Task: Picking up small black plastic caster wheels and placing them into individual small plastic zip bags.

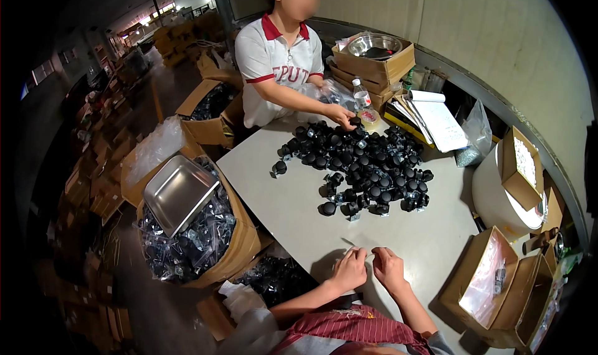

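My left hand (350, 269) and my right hand (389, 268) are close together over the near part of the pale table (274, 213). Both are closed, their fingertips pinching a thin, clear plastic bag (357, 243), of which only a faint edge shows. Beyond them lies a heap of small black round-topped parts (367, 168) with bits of shiny metal; they look like casters. Across the table a co-worker's hand (341, 115) holds one such part at the far edge of the heap. That person's other arm is beside a clear bag (330, 93).
At left, a steel tray (180, 193) rests on a carton of bagged black parts (187, 249). A bottle (361, 94), tape roll (370, 119) and clipboard (438, 121) are at the far right. Near right stand a white bucket (492, 193) and open cardboard boxes (464, 274).
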### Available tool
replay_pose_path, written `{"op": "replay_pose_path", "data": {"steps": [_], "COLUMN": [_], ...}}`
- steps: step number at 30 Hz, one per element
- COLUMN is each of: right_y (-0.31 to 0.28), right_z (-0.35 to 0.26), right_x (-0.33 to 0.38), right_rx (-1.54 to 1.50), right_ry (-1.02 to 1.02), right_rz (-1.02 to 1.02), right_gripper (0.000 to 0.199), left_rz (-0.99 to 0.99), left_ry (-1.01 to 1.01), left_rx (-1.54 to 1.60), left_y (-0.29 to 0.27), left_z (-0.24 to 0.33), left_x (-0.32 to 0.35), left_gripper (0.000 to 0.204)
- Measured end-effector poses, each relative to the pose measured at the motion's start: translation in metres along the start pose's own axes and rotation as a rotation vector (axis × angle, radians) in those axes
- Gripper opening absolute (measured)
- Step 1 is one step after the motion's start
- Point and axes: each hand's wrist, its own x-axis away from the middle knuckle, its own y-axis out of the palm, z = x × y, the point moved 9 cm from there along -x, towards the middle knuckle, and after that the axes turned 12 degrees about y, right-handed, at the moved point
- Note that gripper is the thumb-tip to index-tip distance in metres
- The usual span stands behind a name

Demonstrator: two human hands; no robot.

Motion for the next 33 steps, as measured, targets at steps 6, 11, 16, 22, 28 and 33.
{"op": "replay_pose_path", "data": {"steps": [6, 11, 16, 22, 28, 33], "right_y": [0.007, 0.038, 0.004, -0.025, 0.019, 0.012], "right_z": [0.019, 0.044, 0.106, 0.160, 0.132, 0.120], "right_x": [-0.022, -0.038, -0.111, -0.209, -0.196, -0.148], "right_rx": [-0.039, -0.079, -0.193, 0.210, 0.390, 0.368], "right_ry": [0.090, 0.161, 0.022, 0.119, 0.033, -0.065], "right_rz": [-0.033, -0.302, -0.086, 0.146, 0.022, -0.006], "right_gripper": [0.034, 0.048, 0.052, 0.067, 0.068, 0.066], "left_rz": [0.140, 0.110, 0.122, 0.109, 0.075, -0.001], "left_ry": [0.082, 0.016, -0.096, -0.092, 0.054, 0.123], "left_rx": [-0.016, -0.062, -0.071, -0.009, -0.022, 0.003], "left_y": [-0.008, -0.009, -0.021, -0.024, -0.015, 0.025], "left_z": [-0.028, -0.061, -0.122, -0.120, -0.114, -0.122], "left_x": [-0.008, -0.016, 0.010, -0.008, -0.029, -0.071], "left_gripper": [0.023, 0.019, 0.016, 0.015, 0.011, 0.007]}}
